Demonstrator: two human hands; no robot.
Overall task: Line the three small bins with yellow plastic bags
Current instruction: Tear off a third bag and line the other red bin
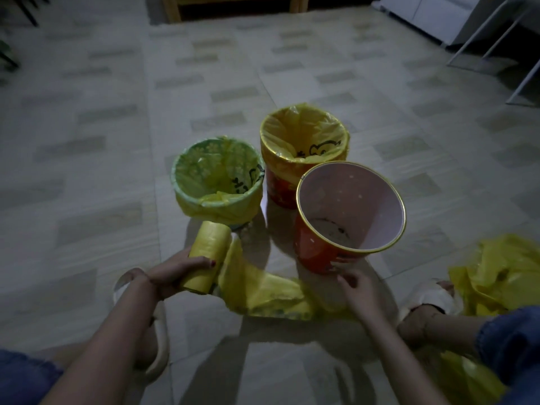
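Yellow plastic runs between the two hands: the left hand [175, 273] has its grip curled round a cylindrical roll of yellow plastic bags [206, 255], and a loose strip of unrolled yellow bag [263, 290] trails from it across the tiled floor [102, 141] toward the right hand [355, 287]. The right grip has its fingers loosely bent; whether they pinch the strip's far end I cannot tell, as that part is dim.

Just beyond the left grip stands a small round bin with a green patterned inside [217, 182], its yellow liner already folded over the rim. Further out, between the two grips, a red round bin [304, 153] is lined likewise. Just above the right grip sits the third, a red bin with a gold rim and bare pale-pink inside [350, 211], tilted toward the person and not yet lined.

Two bins look done, so the step in hand is probably freeing one bag for the last. Next would be tearing it off at the perforation, opening its mouth, and pushing it into the bare bin before cuffing the rim.

Crumpled yellow plastic [496, 276] lies off to the right of the right grip.
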